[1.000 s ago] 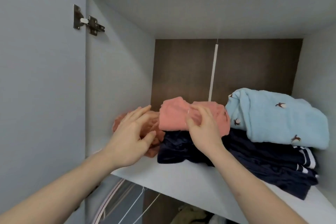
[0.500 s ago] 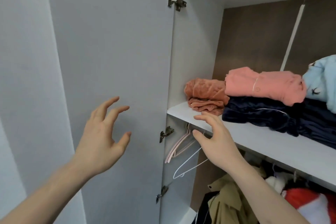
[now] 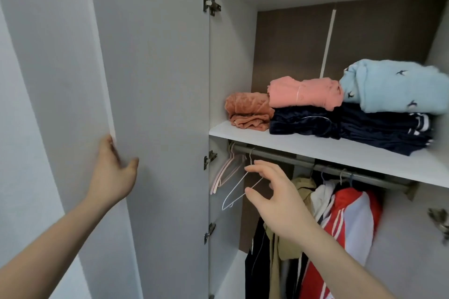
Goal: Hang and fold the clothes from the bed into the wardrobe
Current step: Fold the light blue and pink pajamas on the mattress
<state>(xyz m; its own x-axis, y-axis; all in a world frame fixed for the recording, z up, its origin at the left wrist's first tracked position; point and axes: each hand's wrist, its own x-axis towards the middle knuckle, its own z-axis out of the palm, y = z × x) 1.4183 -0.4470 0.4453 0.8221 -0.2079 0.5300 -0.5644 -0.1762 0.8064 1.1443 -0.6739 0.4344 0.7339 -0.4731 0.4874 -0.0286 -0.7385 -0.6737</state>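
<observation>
Two hands up, both ours. Right hand (image 3: 274,192) nearest, fingers (image 3: 261,168) spread and loosely curled, holding nothing, reaching at the thin white wire hanger (image 3: 237,187) on the grey metal rail (image 3: 315,165); fingertips look just at its wire, and we can't tell if they touch it. Left hand (image 3: 114,172) has fingers wrapped over the free edge of the open pale grey wardrobe door (image 3: 150,104), thumb on its inner face.

Our read: the folded stack is in, and we're fetching a hanger for the next garment. Next move calls for pinching the wire, lifting the hook clear of the rail and drawing it out.

Pink plastic hangers (image 3: 226,172) hang just left of it, close enough to snag. Right along the rail: a khaki jacket (image 3: 303,192) and a red-and-white striped jacket (image 3: 349,221).

On the white shelf (image 3: 315,148) above: a rust velvet bundle (image 3: 247,111), a folded salmon top (image 3: 303,92) on navy garments (image 3: 352,126), and a pale blue fleece with bird print (image 3: 393,87). Bed and remaining clothes aren't in view.
</observation>
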